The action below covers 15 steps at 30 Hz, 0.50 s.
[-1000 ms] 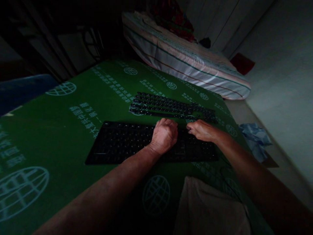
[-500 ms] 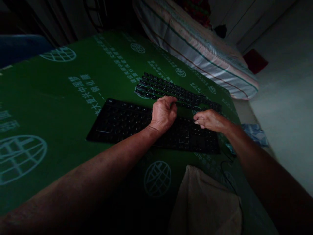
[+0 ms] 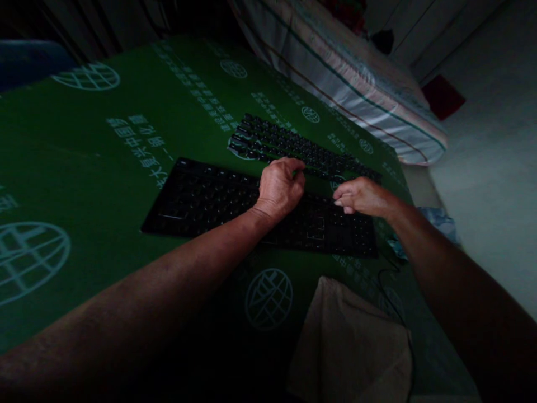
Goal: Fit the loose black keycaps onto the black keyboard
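Two bare hands are at the black keyboard [image 3: 213,196], which lies on the green worktop [image 3: 84,151]; the left hand [image 3: 280,187] has a curled grip, the right hand [image 3: 359,196] a narrow one; I cannot tell if either holds anything; black keys [image 3: 302,145] lie in rows just past it; going gently, one key at a time, should work best.

Dim light all round, we saw! Beneath the grip [image 3: 280,189] spread a green, globe-printed tabletop [image 3: 163,120]; beyond that grip, rightward, we picked out a striped mattress [image 3: 356,92], then a pale wall [image 3: 499,162] with a strip of floor [image 3: 422,186] beside it. Beyond and left, we met deep shadow.
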Each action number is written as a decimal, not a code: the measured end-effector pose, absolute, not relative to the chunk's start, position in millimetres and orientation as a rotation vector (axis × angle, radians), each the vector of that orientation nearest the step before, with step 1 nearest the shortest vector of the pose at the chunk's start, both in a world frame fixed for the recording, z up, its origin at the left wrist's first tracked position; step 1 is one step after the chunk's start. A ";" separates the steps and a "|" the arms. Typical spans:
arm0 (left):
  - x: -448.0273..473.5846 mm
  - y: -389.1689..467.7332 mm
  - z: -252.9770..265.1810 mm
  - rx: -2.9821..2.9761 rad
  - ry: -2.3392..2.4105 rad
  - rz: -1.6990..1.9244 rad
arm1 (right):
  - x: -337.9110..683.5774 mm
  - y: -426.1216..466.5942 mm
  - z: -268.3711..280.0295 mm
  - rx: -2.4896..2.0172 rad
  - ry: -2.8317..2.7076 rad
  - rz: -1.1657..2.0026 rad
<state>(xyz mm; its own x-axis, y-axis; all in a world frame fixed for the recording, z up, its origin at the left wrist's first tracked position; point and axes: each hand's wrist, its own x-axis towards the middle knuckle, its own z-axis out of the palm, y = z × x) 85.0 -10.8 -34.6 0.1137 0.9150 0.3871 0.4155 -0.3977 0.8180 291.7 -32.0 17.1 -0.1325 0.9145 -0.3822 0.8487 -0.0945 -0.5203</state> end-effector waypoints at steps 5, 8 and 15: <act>84.6 -10.5 -34.3 1.915 1.300 1.222 | 297.3 -28.1 11.6 -2.001 -1.943 1.147; 84.3 -10.2 -34.3 1.950 1.313 1.202 | 300.0 -27.0 9.6 -1.999 -1.919 1.166; 85.3 -9.7 -35.6 1.971 1.313 1.200 | 303.7 -25.8 9.6 -1.957 -1.931 1.156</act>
<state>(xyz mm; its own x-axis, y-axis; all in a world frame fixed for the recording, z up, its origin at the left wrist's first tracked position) 85.3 -9.7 -35.6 0.1541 0.9030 0.4011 0.4803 -0.4232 0.7683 303.7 -25.8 9.6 -0.1314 0.9058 -0.4029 0.7829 -0.1545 -0.6027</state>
